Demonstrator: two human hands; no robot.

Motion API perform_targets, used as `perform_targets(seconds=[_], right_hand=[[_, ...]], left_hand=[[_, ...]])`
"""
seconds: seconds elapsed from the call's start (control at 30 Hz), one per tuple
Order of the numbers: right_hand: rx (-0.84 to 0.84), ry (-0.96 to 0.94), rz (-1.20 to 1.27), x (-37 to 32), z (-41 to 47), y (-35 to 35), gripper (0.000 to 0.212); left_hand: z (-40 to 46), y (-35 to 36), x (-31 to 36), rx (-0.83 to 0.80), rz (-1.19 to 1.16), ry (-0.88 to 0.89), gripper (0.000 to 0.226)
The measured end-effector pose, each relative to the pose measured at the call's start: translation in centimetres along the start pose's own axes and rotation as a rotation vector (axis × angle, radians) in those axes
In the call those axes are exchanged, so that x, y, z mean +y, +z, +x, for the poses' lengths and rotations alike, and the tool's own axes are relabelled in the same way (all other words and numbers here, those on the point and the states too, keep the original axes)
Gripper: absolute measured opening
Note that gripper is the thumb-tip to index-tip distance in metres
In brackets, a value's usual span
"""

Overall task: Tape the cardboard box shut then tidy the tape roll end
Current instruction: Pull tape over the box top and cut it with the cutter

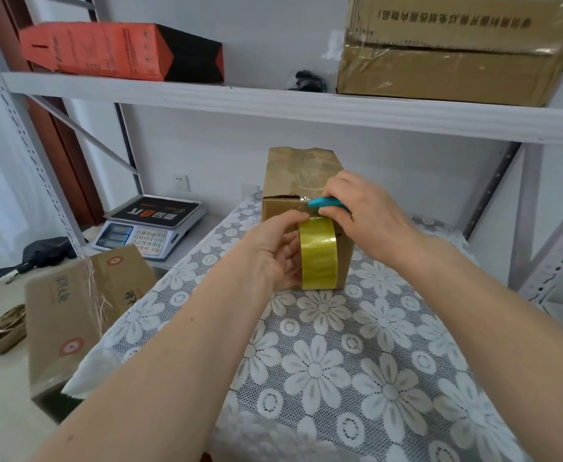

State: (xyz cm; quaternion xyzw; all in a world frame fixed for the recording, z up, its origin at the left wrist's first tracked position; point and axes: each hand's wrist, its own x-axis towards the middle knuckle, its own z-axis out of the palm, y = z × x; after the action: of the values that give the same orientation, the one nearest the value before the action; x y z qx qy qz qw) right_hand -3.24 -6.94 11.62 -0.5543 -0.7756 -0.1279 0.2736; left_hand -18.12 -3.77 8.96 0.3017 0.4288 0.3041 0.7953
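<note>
A small brown cardboard box (293,181) stands on the table with the lace flower cloth (356,345), clear tape shining along its top. My left hand (276,251) grips a yellowish roll of tape (318,253) held on edge against the box's front face, thumb on the roll's top. My right hand (363,208) holds a small teal cutter (323,202) at the box's top front edge, touching the stretched tape just above the roll.
A digital scale (150,228) sits left of the table, and a printed cardboard box (83,305) tied with raffia lies nearer. The metal shelf (273,105) above carries an orange-and-black box (116,50) and a large brown carton (456,51).
</note>
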Motion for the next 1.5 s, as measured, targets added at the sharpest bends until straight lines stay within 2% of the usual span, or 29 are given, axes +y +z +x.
perform_targets(seconds=[0.1,0.4,0.73,1.13,1.5], right_hand=[[-0.008,-0.003,0.000,-0.1,0.1,0.0,0.010],[-0.057,0.002,-0.078,-0.8,0.4,-0.2,0.012],[-0.044,-0.009,-0.109,-1.2,0.1,-0.2,0.012],[-0.056,-0.008,-0.154,-1.4,0.4,0.0,0.010],[-0.049,-0.020,-0.191,-1.5,0.4,0.2,0.009]], left_hand=[[0.5,0.1,0.1,0.022,-0.012,0.019,0.019],[1.1,-0.1,0.3,0.030,-0.074,-0.010,0.013],[1.6,-0.2,-0.2,-0.008,-0.062,0.025,0.014],[2.3,0.0,-0.4,-0.003,-0.050,0.026,0.027],[2.0,0.3,-0.6,-0.010,-0.061,0.049,0.016]])
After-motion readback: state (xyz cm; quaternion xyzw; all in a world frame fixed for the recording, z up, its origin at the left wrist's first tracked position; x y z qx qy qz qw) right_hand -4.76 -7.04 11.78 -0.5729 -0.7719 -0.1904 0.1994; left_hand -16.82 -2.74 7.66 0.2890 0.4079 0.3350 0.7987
